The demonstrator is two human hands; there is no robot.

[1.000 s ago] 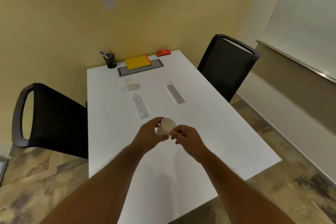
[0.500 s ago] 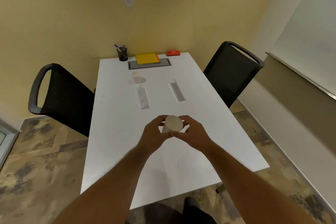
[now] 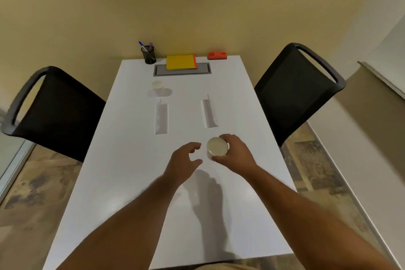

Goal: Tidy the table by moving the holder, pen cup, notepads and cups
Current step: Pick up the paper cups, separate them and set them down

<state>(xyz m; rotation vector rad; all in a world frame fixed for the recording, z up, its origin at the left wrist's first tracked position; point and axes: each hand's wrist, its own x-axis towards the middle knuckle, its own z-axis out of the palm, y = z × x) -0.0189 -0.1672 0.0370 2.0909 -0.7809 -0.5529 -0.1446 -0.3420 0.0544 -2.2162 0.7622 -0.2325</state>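
Two cups: one paper cup [image 3: 217,146] wrapped by right hand [image 3: 235,154], held above the white table [image 3: 122,171]; second paper cup [image 3: 157,87] standing alone far up the table, well apart from both hands.
Held cup axis: tilted, round mouth turned up toward the camera, base hidden behind the palm.
Right-hand fingers: curled round the cup wall from the right side, thumb under the near rim; closed on it.
Left hand [image 3: 183,161]: just beside the held cup on its left, not touching; fingers [image 3: 194,146] loosely curled and apart, holding nothing.
Direction to second cup: forward and to the left of both hands, past the left name-card strip [image 3: 161,117]; left hand nearer, by judgement.
Back edge: mesh pen cup [image 3: 149,55], yellow notepads [image 3: 180,62] on the grey cable tray [image 3: 203,70], orange holder [image 3: 217,55].
Likely next need: free left hand reaching forward for the far cup, or the held cup carried up to stack with it; cannot tell which.
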